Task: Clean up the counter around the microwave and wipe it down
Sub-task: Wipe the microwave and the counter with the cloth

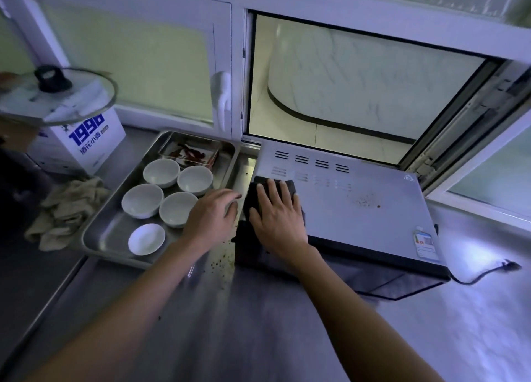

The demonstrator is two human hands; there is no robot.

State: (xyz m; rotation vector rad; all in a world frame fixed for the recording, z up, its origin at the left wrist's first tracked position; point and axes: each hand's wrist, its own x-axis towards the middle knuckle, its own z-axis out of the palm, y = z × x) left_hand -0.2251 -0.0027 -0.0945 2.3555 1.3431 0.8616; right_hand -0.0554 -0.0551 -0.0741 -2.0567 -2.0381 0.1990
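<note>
The right hand [277,215] pressed a dark folded cloth [253,197] flat, fingers spread, on the grey metal microwave's [359,197] left edge. The left hand [212,217] rested, fingers loosely together, on the steel tray's [97,232] right rim.

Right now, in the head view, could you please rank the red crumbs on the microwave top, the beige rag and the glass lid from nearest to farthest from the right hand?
From the right hand:
1. Red crumbs, to its right on the microwave top.
2. Beige rag, left of the tray.
3. Glass lid, far left on the box.
</note>
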